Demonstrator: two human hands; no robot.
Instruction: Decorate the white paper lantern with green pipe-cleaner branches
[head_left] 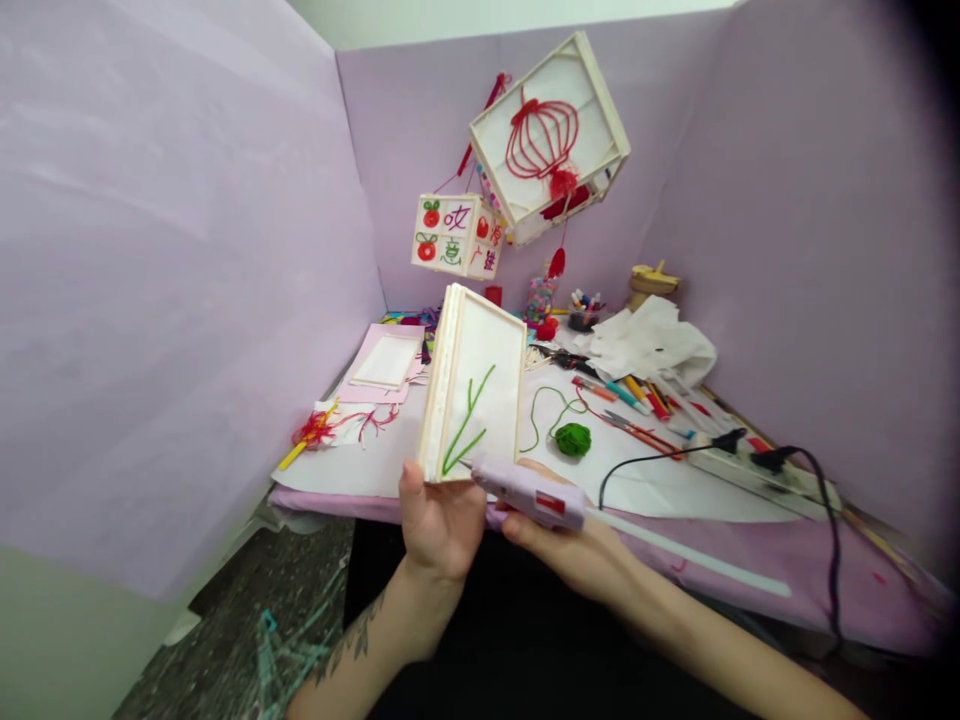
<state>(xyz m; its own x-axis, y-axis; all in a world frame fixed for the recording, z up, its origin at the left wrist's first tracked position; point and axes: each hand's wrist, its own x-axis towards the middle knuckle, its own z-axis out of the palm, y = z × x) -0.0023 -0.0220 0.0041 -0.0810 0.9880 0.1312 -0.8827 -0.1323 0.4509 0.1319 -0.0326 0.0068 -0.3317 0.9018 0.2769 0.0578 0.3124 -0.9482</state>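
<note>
My left hand (444, 520) grips the lower end of a white panel frame (487, 350) with pale wooden edges, which stands tilted upright above the table edge. Green yarn (466, 420) forms a branching line on the panel's lower part. My right hand (562, 545) is wrapped round a lilac glue gun (529, 490), a long clear glue stick (697, 555) sticking out of its back. The gun's nozzle touches or nearly touches the panel beside the bottom of the green line. A ball of green yarn (574, 440) lies on the table to the right, with a loose strand.
Decorated box lanterns (551, 140) hang over the table (360, 470). Scissors (641, 432), markers (646, 398) and crumpled white paper (652, 340) lie right. A power strip (765, 475) with black cables sits at the right edge; red yarn (315, 428) and a white frame (386, 361) lie left.
</note>
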